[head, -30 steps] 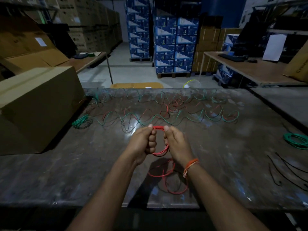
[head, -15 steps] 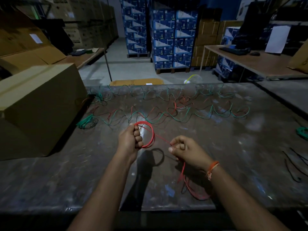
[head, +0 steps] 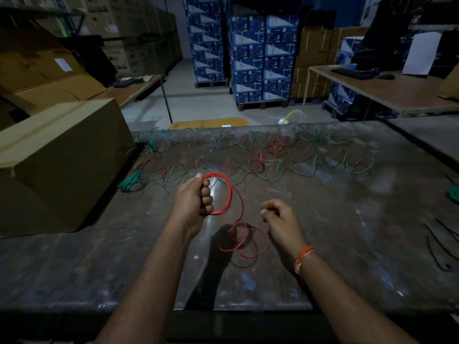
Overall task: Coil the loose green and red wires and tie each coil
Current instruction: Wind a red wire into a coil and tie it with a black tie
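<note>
My left hand (head: 197, 198) grips a small coil of red wire (head: 228, 194) and holds it upright above the dark table (head: 347, 232). The wire's free tail (head: 244, 240) drops from the coil and lies in loose loops on the table between my hands. My right hand (head: 279, 218) hovers just right of the tail with loosely curled fingers, and no wire shows in it. Loose green and red wires (head: 273, 167) sprawl across the far half of the table.
A big cardboard box (head: 62, 165) stands on the table's left side, with a bundled green coil (head: 131, 183) beside it. Another green coil (head: 454, 193) sits at the right edge, and thin black strands (head: 439, 244) lie nearer on the right.
My right hand drew the red tail out to the right, then let it go. The tail now lies on the table. My left hand keeps the coil.
</note>
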Available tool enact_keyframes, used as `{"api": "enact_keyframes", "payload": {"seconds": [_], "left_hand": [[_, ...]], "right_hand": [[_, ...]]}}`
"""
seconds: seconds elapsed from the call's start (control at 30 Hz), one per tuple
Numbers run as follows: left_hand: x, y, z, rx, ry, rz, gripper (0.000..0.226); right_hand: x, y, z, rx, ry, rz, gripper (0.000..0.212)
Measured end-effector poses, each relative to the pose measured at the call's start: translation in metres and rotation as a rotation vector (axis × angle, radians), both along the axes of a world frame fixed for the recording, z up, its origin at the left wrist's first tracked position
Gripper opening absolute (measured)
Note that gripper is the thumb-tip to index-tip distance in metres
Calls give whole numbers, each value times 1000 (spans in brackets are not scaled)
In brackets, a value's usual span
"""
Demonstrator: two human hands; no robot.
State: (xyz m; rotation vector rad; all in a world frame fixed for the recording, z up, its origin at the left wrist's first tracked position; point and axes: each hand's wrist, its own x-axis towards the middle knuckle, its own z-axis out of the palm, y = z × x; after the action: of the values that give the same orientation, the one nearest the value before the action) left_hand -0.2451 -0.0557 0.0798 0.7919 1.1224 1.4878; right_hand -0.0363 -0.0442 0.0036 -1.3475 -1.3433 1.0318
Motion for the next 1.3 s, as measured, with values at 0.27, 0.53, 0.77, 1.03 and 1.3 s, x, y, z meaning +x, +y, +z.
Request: {"api": "enact_keyframes", "payload": {"seconds": [0.27, 0.53, 0.77, 1.03, 1.3], "left_hand": [[54, -26, 12, 20, 5, 47, 35], [113, -64, 13, 19, -53, 259, 36], [133, -89, -1, -23, -87, 500, 38], [149, -94, -12, -92, -78, 618, 40], [138, -77, 7, -46, -99, 669, 38]], "right_hand": [[14, -25, 5, -241, 368, 411, 44], [74, -52, -22, -227, 40, 408, 19], [150, -72, -27, -104, 131, 354, 24], [190, -87, -30, 334, -155, 629, 66], [208, -93, -54, 353, -779, 1002, 41]]}}
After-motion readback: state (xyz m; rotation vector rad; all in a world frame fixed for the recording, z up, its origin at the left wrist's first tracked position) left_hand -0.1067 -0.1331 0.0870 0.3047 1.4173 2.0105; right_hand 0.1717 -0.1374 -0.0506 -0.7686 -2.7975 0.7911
